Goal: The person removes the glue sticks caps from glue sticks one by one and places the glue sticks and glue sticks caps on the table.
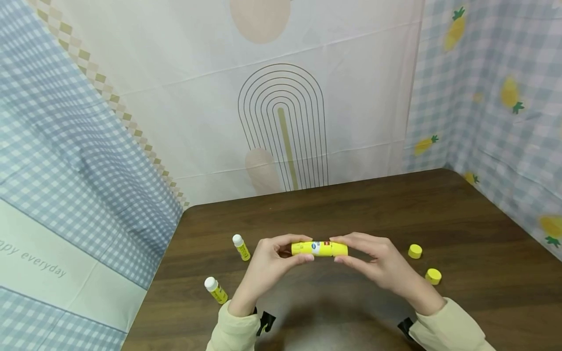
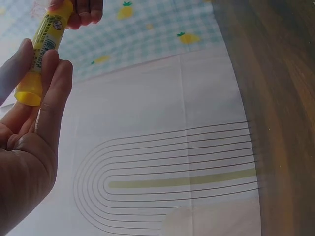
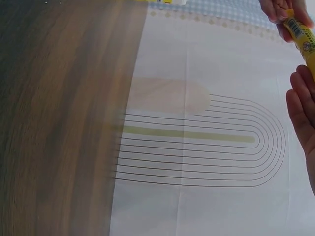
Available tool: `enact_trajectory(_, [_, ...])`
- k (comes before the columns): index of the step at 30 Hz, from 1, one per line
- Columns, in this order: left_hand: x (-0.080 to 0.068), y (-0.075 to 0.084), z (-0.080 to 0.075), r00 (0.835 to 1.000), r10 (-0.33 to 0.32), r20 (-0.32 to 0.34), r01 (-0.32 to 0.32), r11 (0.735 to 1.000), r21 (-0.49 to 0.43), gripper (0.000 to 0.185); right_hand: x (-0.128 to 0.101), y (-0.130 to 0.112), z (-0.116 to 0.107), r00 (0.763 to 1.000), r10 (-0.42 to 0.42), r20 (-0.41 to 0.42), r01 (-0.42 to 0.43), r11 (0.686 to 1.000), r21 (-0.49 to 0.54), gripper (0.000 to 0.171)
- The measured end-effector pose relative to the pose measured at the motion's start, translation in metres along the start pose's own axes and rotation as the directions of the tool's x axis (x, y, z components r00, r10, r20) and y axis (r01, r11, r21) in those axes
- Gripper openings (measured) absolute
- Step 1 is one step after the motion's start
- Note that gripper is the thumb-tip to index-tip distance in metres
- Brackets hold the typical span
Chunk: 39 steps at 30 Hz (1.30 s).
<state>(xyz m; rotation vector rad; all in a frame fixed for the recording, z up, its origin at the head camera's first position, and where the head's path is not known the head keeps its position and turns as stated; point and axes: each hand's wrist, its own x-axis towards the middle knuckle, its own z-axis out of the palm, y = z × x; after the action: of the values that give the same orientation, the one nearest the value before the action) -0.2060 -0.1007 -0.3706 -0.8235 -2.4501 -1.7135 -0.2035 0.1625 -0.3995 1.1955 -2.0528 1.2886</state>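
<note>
A yellow glue stick [image 1: 324,248] with its cap on lies level between my two hands, above the table. My left hand [image 1: 273,261] pinches its left end between thumb and fingers. At the capped end, my right hand [image 1: 378,256] holds it the same way, thumb below and fingers above. In the left wrist view the printed label of the glue stick [image 2: 47,37] faces the camera, with its round yellow base [image 2: 28,96] near the left palm. The right wrist view catches only part of the glue stick [image 3: 300,37] at its upper right edge.
Two uncapped glue sticks with white tops, one farther back [image 1: 241,247] and one nearer [image 1: 216,290], are on the left of the dark wooden table [image 1: 351,209]. Two yellow caps [image 1: 414,251] [image 1: 433,276] are at the right. Patterned cloths [image 1: 197,122] hang behind and beside the table.
</note>
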Motion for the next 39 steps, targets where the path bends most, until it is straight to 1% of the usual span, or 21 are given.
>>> enact_trajectory(3, [-0.001,0.0,0.001,0.999,0.051,0.006,-0.051,0.998,0.033,0.03,0.0,0.0,0.0,1.0,0.007,-0.001,-0.007,1.0,-0.021,0.052])
enact_trajectory(5, [-0.001,0.001,0.002,0.991,0.132,0.01,-0.133,0.982,0.132,0.031,0.0,0.0,-0.001,0.999,0.052,-0.001,-0.052,0.998,-0.043,0.048])
enact_trajectory(6, [-0.002,0.002,0.003,0.982,0.189,0.016,-0.188,0.96,0.207,0.032,0.0,-0.001,-0.001,0.997,0.083,0.001,-0.083,0.995,-0.051,0.046])
enact_trajectory(7, [-0.002,0.002,0.004,0.968,0.25,0.026,-0.247,0.922,0.298,0.032,0.0,-0.001,-0.001,0.994,0.112,0.006,-0.112,0.992,-0.059,0.044])
enact_trajectory(8, [-0.002,0.003,0.006,0.95,0.311,0.042,-0.301,0.865,0.401,0.033,0.001,-0.001,-0.001,0.99,0.142,0.011,-0.141,0.988,-0.069,0.042])
enact_trajectory(9, [-0.002,0.004,0.007,0.927,0.369,0.062,-0.348,0.791,0.503,0.034,0.001,-0.001,-0.001,0.985,0.17,0.019,-0.168,0.983,-0.077,0.04])
enact_trajectory(11, [-0.002,0.005,0.012,0.878,0.463,0.118,-0.413,0.612,0.675,0.035,0.003,-0.001,0.0,0.979,0.201,0.038,-0.197,0.976,-0.089,0.035])
enact_trajectory(12, [-0.002,0.006,0.014,0.858,0.493,0.147,-0.427,0.523,0.738,0.036,0.003,-0.002,0.0,0.978,0.205,0.049,-0.2,0.975,-0.095,0.033])
enact_trajectory(13, [-0.002,0.006,0.017,0.842,0.511,0.173,-0.431,0.444,0.785,0.037,0.004,-0.002,0.0,0.977,0.206,0.056,-0.199,0.974,-0.103,0.031])
enact_trajectory(14, [-0.002,0.006,0.019,0.83,0.523,0.194,-0.431,0.38,0.818,0.038,0.005,-0.002,0.001,0.976,0.21,0.062,-0.202,0.972,-0.116,0.03])
enact_trajectory(17, [0.0,0.006,0.024,0.797,0.558,0.233,-0.417,0.228,0.88,0.036,0.008,-0.004,0.002,0.971,0.224,0.08,-0.211,0.967,-0.145,0.025])
enact_trajectory(20, [0.001,0.004,0.026,0.756,0.599,0.265,-0.407,0.111,0.907,0.026,0.013,-0.006,-0.001,0.947,0.291,0.138,-0.264,0.946,-0.186,0.023])
enact_trajectory(22, [0.002,0.003,0.027,0.731,0.617,0.292,-0.398,0.038,0.917,0.022,0.017,-0.009,-0.004,0.921,0.337,0.195,-0.29,0.927,-0.237,0.026])
enact_trajectory(23, [0.002,0.002,0.027,0.727,0.616,0.303,-0.396,0.016,0.918,0.021,0.02,-0.01,-0.005,0.909,0.352,0.222,-0.291,0.919,-0.265,0.027])
enact_trajectory(25, [0.002,0.001,0.029,0.736,0.6,0.313,-0.395,0.005,0.919,0.021,0.025,-0.012,-0.006,0.887,0.377,0.267,-0.284,0.901,-0.328,0.028])
enact_trajectory(27, [0.001,0.0,0.03,0.753,0.578,0.315,-0.394,0.013,0.919,0.022,0.03,-0.015,-0.007,0.871,0.394,0.294,-0.275,0.886,-0.374,0.024])
enact_trajectory(29, [-0.001,-0.001,0.032,0.77,0.556,0.313,-0.394,0.027,0.919,0.023,0.034,-0.017,-0.007,0.856,0.417,0.307,-0.28,0.872,-0.402,0.02])
enact_trajectory(33, [-0.003,-0.005,0.035,0.785,0.538,0.309,-0.387,0.036,0.921,0.026,0.038,-0.022,-0.005,0.834,0.457,0.309,-0.308,0.85,-0.428,0.016])
enact_trajectory(36, [-0.005,-0.007,0.037,0.794,0.528,0.302,-0.381,0.044,0.923,0.026,0.038,-0.024,-0.004,0.833,0.462,0.304,-0.308,0.844,-0.438,0.017])
enact_trajectory(38, [-0.005,-0.007,0.038,0.8,0.521,0.299,-0.381,0.056,0.923,0.026,0.037,-0.026,-0.003,0.845,0.446,0.295,-0.288,0.844,-0.452,0.018])
enact_trajectory(39, [-0.005,-0.006,0.038,0.802,0.518,0.296,-0.381,0.063,0.923,0.026,0.037,-0.026,-0.002,0.856,0.431,0.286,-0.272,0.845,-0.46,0.018])
